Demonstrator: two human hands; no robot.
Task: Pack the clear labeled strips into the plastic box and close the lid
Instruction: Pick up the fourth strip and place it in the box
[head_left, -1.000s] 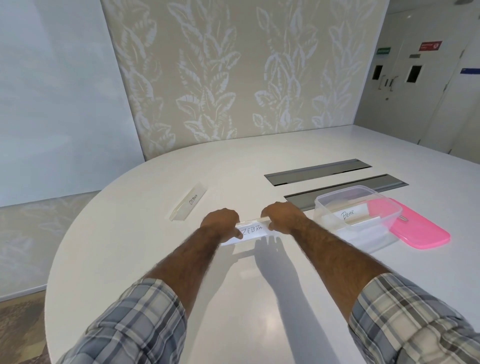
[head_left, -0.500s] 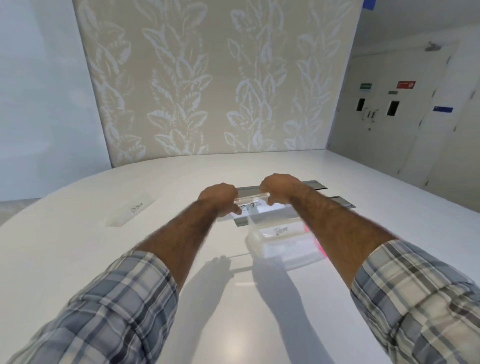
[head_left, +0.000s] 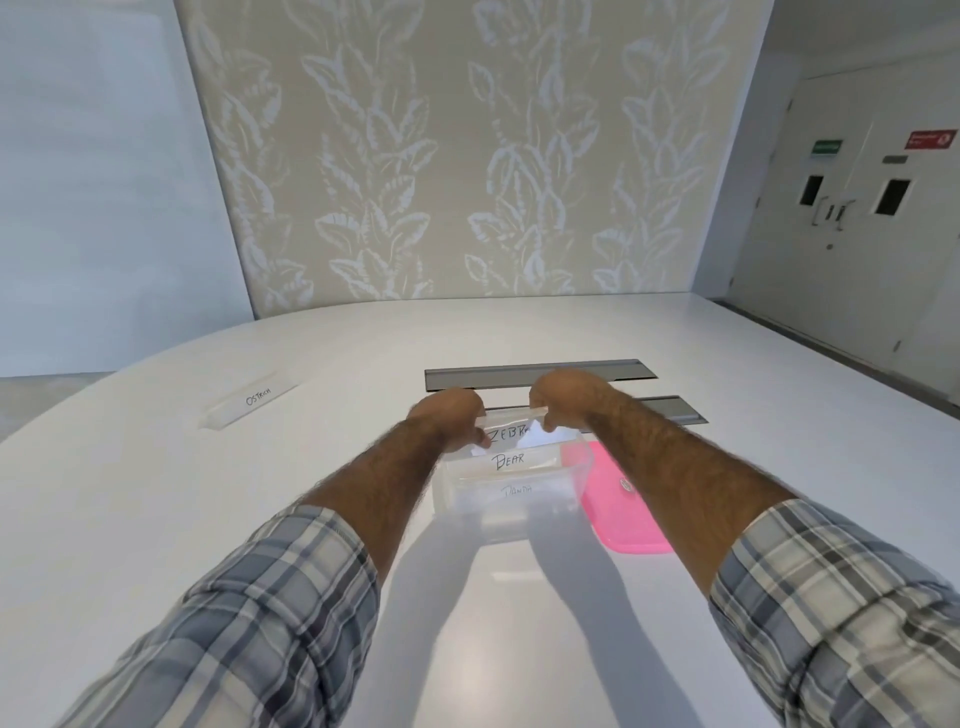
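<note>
left hand (head_left: 451, 415) and right hand (head_left: 563, 397) pinch the ends of the zebra strip (head_left: 511, 432), long axis left-right, over the plastic box's (head_left: 571, 486) far end. ostrich strip (head_left: 253, 405) lies toward the tabletop's left edge.

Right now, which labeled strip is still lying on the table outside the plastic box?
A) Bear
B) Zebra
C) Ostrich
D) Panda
C: the Ostrich strip lies alone on the table to the left, while Bear and Panda sit inside the plastic box and Zebra is held over it by the left hand and right hand.
</note>
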